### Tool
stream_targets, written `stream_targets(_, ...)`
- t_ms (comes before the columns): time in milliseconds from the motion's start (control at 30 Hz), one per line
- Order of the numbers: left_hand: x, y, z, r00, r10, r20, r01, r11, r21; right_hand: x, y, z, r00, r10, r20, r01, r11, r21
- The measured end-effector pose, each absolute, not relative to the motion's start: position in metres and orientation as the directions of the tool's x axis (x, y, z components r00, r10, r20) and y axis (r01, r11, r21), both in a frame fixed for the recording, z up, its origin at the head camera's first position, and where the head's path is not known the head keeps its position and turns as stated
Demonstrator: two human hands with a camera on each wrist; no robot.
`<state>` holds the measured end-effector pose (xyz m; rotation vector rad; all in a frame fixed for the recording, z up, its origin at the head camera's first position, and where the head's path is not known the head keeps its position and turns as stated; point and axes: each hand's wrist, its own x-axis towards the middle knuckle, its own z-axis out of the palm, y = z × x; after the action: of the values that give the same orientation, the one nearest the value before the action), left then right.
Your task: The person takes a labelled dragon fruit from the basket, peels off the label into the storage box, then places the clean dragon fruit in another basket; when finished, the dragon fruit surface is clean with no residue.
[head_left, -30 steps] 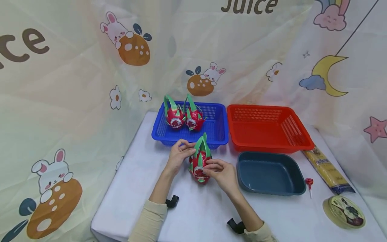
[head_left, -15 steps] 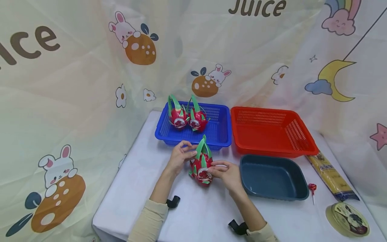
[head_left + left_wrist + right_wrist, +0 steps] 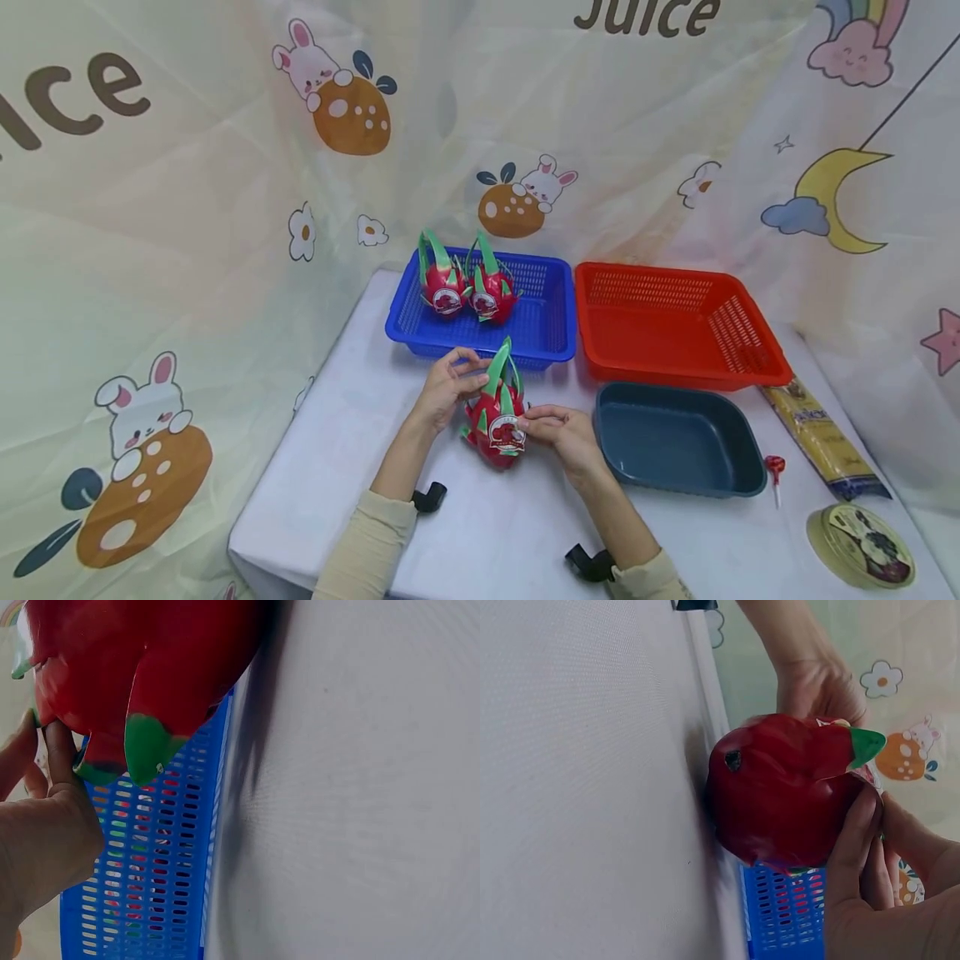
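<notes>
A red toy dragon fruit (image 3: 491,414) with green leaf tips stands on the white table, leaning slightly. My left hand (image 3: 447,388) pinches its long green top leaf between thumb and fingers. On its front is a round white-and-red label (image 3: 506,434), whose right edge my right hand (image 3: 562,437) pinches. The right wrist view shows the underside of the dragon fruit (image 3: 776,799) with a small dark spot, the fingers partly hiding the label. Two more labelled dragon fruits (image 3: 446,289) sit side by side in the blue basket (image 3: 547,321) just behind.
To the right are a red basket (image 3: 652,321) and a dark teal tub (image 3: 678,437). Farther right lie a yellow packet (image 3: 821,433), a red lollipop (image 3: 775,467) and a round tin (image 3: 862,546). A printed cloth backdrop (image 3: 225,250) surrounds the table.
The dragon fruit has tilted, its base swinging a little left. My right fingers have shifted to the label's edge, and more of the label shows. The left hand keeps the leaf.
</notes>
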<state>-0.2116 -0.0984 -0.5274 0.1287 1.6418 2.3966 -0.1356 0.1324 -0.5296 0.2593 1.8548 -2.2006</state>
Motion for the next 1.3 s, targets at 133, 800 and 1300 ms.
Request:
stream_targets(133,-0.212,-0.099,-0.527,-0.965,0.257,-0.049,-0.138,-0.339,0.931,-0.136,0.134,-0.532,-0.954,-0.073,-0.292,0.300,-0.198,-0.933)
stream_targets(800,-0.210,-0.097,-0.530,-0.969,0.238,-0.068,-0.139,-0.295,0.945,-0.142,0.146,-0.528,-0.939,-0.175,-0.297,0.344,-0.413,-0.844)
stream_targets(1300,-0.210,-0.096,-0.530,-0.964,0.256,-0.075,-0.146,-0.271,0.951,-0.136,0.197,-0.479,-0.977,-0.024,-0.210,0.211,-0.191,-0.959)
